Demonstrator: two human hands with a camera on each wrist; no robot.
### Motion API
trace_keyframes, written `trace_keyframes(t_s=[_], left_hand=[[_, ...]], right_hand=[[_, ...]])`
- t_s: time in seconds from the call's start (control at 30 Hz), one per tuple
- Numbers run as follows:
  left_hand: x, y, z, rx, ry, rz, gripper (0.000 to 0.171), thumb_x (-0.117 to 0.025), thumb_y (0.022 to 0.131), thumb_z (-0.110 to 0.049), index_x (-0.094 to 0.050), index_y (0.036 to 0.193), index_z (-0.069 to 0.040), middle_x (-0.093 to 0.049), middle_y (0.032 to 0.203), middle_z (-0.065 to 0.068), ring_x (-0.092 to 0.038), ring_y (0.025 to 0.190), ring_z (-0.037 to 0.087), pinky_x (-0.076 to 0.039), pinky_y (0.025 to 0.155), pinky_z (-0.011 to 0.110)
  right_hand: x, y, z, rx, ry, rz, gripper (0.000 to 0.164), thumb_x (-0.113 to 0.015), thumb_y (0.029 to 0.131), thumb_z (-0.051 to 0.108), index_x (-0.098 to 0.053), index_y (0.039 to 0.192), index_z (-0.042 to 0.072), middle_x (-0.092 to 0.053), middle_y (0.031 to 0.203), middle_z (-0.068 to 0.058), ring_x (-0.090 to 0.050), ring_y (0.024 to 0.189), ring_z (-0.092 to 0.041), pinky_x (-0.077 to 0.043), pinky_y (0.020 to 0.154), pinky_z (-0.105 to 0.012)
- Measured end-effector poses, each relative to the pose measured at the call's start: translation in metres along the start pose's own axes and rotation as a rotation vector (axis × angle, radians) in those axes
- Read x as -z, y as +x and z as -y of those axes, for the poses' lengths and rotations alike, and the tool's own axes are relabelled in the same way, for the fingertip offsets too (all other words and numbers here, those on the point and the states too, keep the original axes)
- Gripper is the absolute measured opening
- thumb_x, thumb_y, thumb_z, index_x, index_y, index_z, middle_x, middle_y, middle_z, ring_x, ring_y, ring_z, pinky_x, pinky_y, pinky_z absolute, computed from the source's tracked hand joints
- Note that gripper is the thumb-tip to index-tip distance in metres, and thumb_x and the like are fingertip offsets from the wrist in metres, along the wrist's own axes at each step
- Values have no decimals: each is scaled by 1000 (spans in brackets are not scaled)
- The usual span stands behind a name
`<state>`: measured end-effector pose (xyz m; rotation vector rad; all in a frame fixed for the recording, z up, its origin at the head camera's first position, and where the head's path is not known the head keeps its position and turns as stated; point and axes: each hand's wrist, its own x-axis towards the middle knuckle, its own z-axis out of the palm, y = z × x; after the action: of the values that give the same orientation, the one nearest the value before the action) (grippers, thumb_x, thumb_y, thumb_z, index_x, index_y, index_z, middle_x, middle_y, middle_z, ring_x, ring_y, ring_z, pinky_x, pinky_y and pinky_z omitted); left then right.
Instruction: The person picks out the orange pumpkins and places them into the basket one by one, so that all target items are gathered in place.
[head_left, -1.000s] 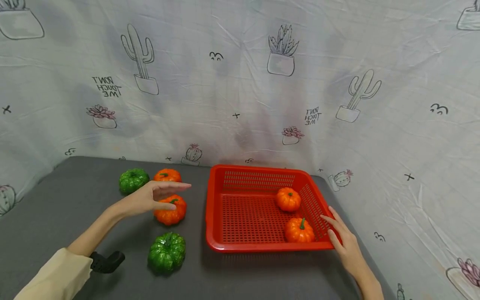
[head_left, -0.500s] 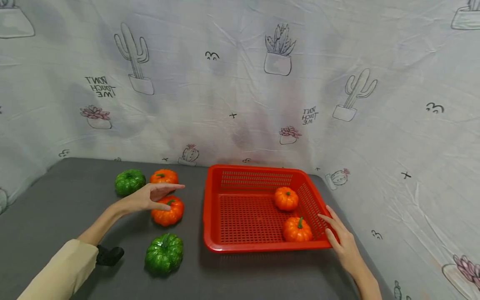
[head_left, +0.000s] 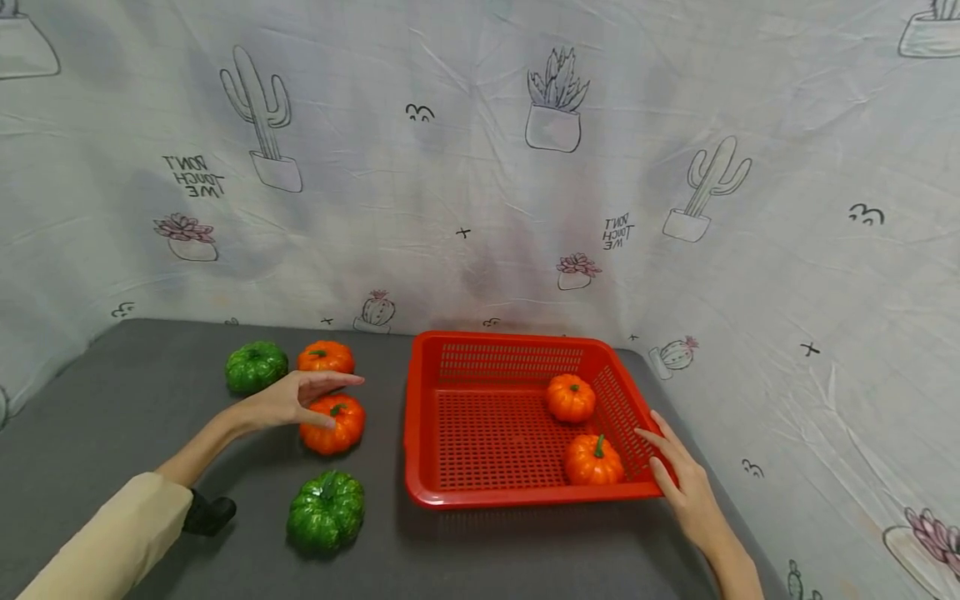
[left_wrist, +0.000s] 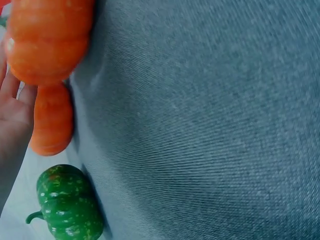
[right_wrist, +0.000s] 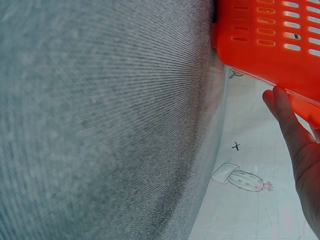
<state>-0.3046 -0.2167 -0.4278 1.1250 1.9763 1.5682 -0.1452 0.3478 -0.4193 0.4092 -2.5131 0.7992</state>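
Observation:
My left hand [head_left: 288,402] is in a C shape over the nearer orange pumpkin [head_left: 341,429], fingers extended above it and thumb overlapping its top. In the left wrist view this orange pumpkin [left_wrist: 50,40] covers part of the fingers. Behind it sits a second orange pumpkin [head_left: 326,357]. One green pumpkin [head_left: 257,367] lies at the back left, another green pumpkin [head_left: 326,512] nearer the front. My right hand [head_left: 690,483] holds the right rim of a red plastic basket [head_left: 422,417], thumb and one finger over the inner side, other fingers outside.
Inside the basket, two orange pumpkins [head_left: 572,398] lie along its right side. The grey tabletop [head_left: 525,558] ends at a white cloth [head_left: 472,167] printed with cacti, which hangs behind and to the right.
The view has shifted slightly, so everything appears a little further left. My left hand stays over the orange pumpkin, and my right hand stays at the basket rim.

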Motion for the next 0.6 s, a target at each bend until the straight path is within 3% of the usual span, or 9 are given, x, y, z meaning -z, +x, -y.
trace_keyframes(t_s=[0.17, 0.27, 0.4, 0.6], left_hand=[[-1, 2, 6, 56, 48, 9, 63, -69, 87, -4, -40, 142, 5, -36, 144, 30, -45, 130, 14, -36, 99, 15], [-1, 3, 8, 77, 64, 20, 61, -69, 87, -6, -43, 141, 4, -38, 144, 28, -44, 130, 8, -35, 99, 14], [-3, 3, 10, 59, 75, 38, 56, -68, 88, -6, -46, 137, 7, -38, 143, 31, -40, 128, -4, -35, 99, 15], [-6, 0, 15, 18, 116, 30, 41, -63, 91, -5, -57, 130, 4, -35, 144, 32, -36, 129, -7, -39, 97, 18]], right_hand=[[0, -1, 0, -1, -1, -4, 36, -54, 92, 1, -59, 127, 5, -38, 149, -15, -39, 125, -1, -22, 95, -2], [0, -2, 0, -1, 4, -5, 36, -54, 92, 1, -59, 127, 5, -38, 149, -15, -38, 126, -2, -22, 96, -3], [-1, -1, 0, -1, 1, -4, 36, -54, 92, 1, -59, 128, 6, -38, 149, -13, -38, 127, -2, -22, 97, -3], [-1, -1, -2, 7, -1, -6, 36, -55, 91, 1, -59, 127, 5, -38, 149, -13, -39, 127, -4, -22, 98, -4]])
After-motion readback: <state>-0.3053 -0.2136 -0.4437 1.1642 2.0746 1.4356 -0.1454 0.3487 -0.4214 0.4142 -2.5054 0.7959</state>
